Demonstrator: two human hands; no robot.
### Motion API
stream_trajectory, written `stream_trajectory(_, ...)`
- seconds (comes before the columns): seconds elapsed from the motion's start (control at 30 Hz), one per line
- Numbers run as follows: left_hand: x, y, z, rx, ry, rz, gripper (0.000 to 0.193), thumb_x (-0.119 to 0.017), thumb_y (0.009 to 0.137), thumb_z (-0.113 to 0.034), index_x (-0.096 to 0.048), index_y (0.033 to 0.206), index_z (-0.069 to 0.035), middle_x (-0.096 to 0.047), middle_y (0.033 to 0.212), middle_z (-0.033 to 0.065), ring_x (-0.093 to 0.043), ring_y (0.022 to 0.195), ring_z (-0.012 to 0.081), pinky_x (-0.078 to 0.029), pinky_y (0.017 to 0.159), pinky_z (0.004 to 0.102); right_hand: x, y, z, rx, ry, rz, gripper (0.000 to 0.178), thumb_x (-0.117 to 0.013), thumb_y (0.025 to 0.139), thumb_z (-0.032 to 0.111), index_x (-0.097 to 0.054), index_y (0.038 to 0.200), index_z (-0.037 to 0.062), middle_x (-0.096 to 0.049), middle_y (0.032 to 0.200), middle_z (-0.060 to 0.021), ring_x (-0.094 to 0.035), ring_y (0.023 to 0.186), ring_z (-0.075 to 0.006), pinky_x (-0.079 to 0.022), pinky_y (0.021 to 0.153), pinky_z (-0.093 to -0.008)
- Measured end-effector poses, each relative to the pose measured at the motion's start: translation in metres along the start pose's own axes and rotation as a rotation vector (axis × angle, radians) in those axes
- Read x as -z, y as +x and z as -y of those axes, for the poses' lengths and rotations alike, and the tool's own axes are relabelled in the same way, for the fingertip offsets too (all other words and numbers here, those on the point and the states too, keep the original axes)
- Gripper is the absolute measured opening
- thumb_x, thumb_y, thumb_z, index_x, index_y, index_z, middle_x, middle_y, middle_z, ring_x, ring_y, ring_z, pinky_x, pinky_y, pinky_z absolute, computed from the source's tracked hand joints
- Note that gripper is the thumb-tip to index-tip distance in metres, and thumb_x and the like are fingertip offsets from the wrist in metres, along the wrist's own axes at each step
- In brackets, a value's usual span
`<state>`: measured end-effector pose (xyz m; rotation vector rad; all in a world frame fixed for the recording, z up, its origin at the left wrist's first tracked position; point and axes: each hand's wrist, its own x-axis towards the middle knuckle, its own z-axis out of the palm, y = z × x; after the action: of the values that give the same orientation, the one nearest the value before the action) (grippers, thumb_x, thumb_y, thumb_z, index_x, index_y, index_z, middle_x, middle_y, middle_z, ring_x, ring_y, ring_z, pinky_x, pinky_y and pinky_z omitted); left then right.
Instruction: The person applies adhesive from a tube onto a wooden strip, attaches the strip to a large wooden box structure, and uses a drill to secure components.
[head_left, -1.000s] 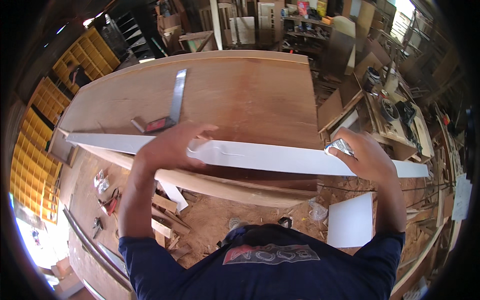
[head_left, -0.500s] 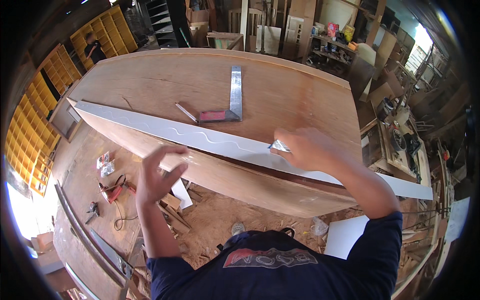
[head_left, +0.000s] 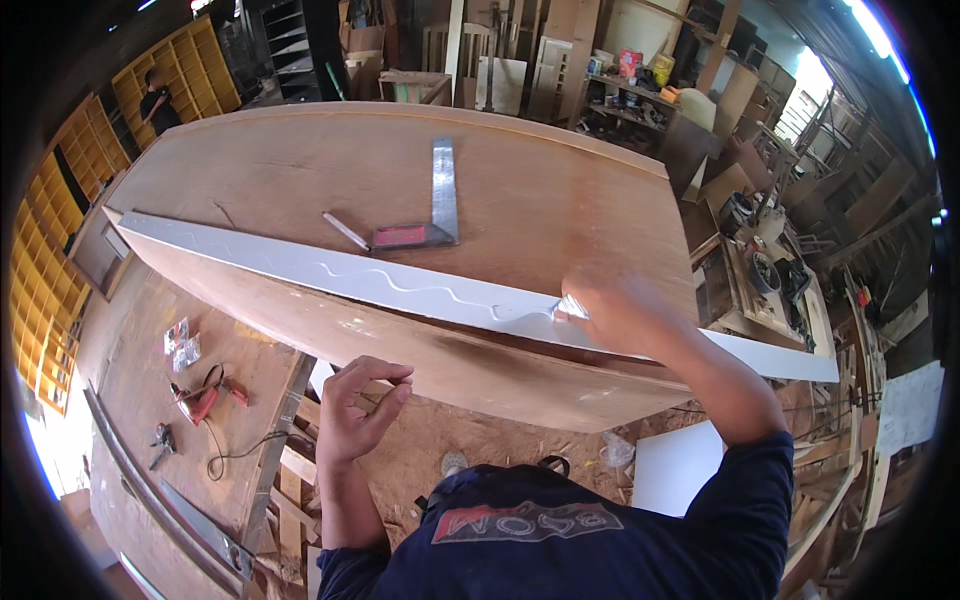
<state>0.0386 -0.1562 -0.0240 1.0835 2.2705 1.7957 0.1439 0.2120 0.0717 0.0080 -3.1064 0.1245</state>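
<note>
My right hand [head_left: 622,312] is closed around a small silvery tube [head_left: 571,306], its tip at a long white strip [head_left: 270,262]. A wavy bead of glue [head_left: 390,283] runs along the strip from its left end to the tube. The strip lies along the near top edge of a large wooden box [head_left: 540,190]. My left hand [head_left: 365,408] hovers in front of the box's near side, fingers loosely curled and nothing visible in them. On the box top lie a metal try square [head_left: 445,195] and a pencil [head_left: 346,231].
A low worktable at the left holds a red corded power tool [head_left: 205,398], a handsaw [head_left: 205,520] and small plastic packets [head_left: 181,345]. A white panel [head_left: 678,467] stands near my right side. Yellow shelving [head_left: 180,75] and a person [head_left: 157,104] are far left.
The glue bead has grown rightward along the strip with my right hand and the tube. My left hand has moved down from the strip's edge, its fingers drawing closer together. The view has shifted.
</note>
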Motion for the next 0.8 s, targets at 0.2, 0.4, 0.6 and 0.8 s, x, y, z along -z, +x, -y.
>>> stream_trajectory(0.2, -0.053, 0.052, -0.058, -0.386, 0.094, 0.149, 0.025, -0.086, 0.088, -0.005, -0.079, 0.111, 0.001, -0.080, 0.103, 0.0145, -0.076, 0.098, 0.0283, -0.059, 0.090, 0.0383, 0.007, -0.064, -0.050, -0.165, 0.031, 0.091, 0.034, -0.067, 0.108, 0.042, -0.068, 0.114, 0.0083, -0.077, 0.094, -0.0204, -0.075, 0.092, -0.0465, -0.057, 0.079, -0.0588)
stream_trajectory(0.4, -0.143, 0.103, -0.104, -0.418, 0.288, 0.445, 0.045, -0.088, 0.093, -0.027, -0.075, 0.131, -0.007, -0.077, 0.127, 0.0173, -0.070, 0.122, 0.0381, -0.054, 0.107, 0.0465, 0.015, -0.137, -0.108, -0.195, 0.037, 0.075, 0.033, -0.068, 0.107, 0.042, -0.072, 0.114, 0.0093, -0.077, 0.094, -0.0215, -0.075, 0.094, -0.0467, -0.057, 0.082, -0.0579)
stream_trajectory(0.6, -0.214, 0.143, -0.109, -0.466, 0.455, 0.735, 0.071, -0.088, 0.088, -0.043, -0.066, 0.145, -0.006, -0.070, 0.144, 0.0202, -0.062, 0.138, 0.0416, -0.047, 0.118, 0.0488, 0.031, -0.207, -0.159, -0.464, 0.180, -0.147, 0.041, -0.071, 0.107, 0.041, -0.069, 0.120, 0.0026, -0.076, 0.101, -0.0272, -0.072, 0.102, -0.0491, -0.054, 0.085, -0.0544)
stream_trajectory(0.8, -0.218, 0.156, -0.121, -0.333, 0.544, 0.884, 0.076, -0.091, 0.083, -0.035, -0.064, 0.147, -0.004, -0.070, 0.144, 0.0205, -0.062, 0.136, 0.0421, -0.047, 0.118, 0.0481, 0.026, -0.234, -0.177, -0.386, 0.299, -0.280, 0.041, -0.071, 0.107, 0.041, -0.069, 0.123, 0.0026, -0.075, 0.100, -0.0273, -0.073, 0.100, -0.0480, -0.054, 0.084, -0.0534)
